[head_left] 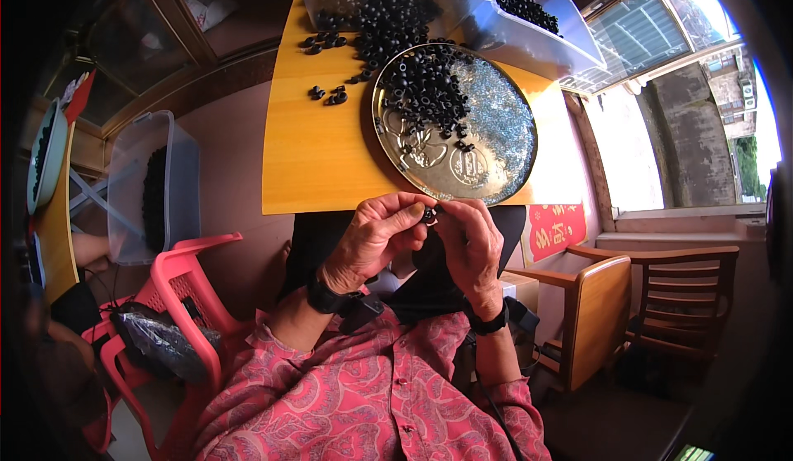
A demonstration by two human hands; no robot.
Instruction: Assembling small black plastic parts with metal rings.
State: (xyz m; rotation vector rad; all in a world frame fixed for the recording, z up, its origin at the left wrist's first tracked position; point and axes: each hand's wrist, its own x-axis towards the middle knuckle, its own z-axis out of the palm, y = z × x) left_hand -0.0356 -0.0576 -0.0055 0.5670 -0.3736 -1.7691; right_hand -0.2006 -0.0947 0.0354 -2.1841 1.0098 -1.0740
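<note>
My left hand and my right hand meet just off the near edge of the yellow table. Both sets of fingertips pinch one small black ring-shaped part; the fingers partly cover it. Beyond them lies a round gold-coloured metal tray. On its left half are many similar black parts, and small clear pieces spread over its right side. More loose black parts form a heap behind the tray, with a few strays to its left.
A clear plastic bin holding black parts stands at the table's far right. Another clear bin is at the left, near a pink plastic chair with a dark bag. Wooden chairs stand at the right, below an open window.
</note>
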